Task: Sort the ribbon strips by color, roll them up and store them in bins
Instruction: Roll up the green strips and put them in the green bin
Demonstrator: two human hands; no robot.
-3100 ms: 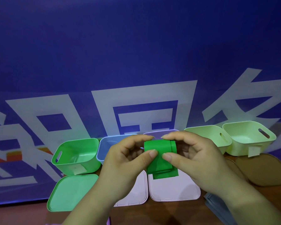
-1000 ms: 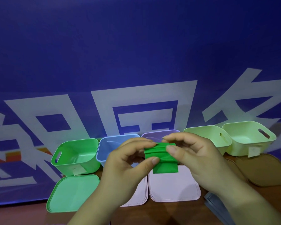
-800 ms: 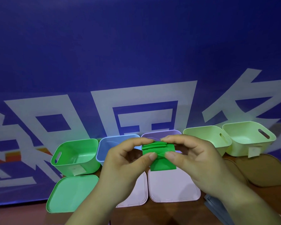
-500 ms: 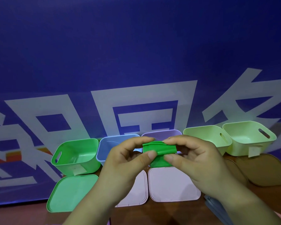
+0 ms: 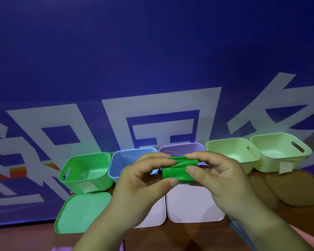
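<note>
A green ribbon strip (image 5: 176,172), wound into a short roll, is held in the air between both hands in front of the bins. My left hand (image 5: 143,180) pinches its left end with thumb and fingers. My right hand (image 5: 216,176) pinches its right end the same way. Behind them stands a row of open bins: a green bin (image 5: 85,172), a blue bin (image 5: 123,160), a purple bin (image 5: 181,148) partly hidden by my fingers, and two pale green bins (image 5: 232,151) (image 5: 279,151).
Lids lie flat in front of the bins: a green lid (image 5: 80,212), two pale pink lids (image 5: 192,203), brown lids (image 5: 297,187) at the right. A blue printed backdrop (image 5: 152,60) rises directly behind the row. Grey sheets (image 5: 239,230) lie at the lower right.
The loose tail of the green ribbon that hung below my fingers has been wound up into the roll. Both hands have stayed in the same place.
</note>
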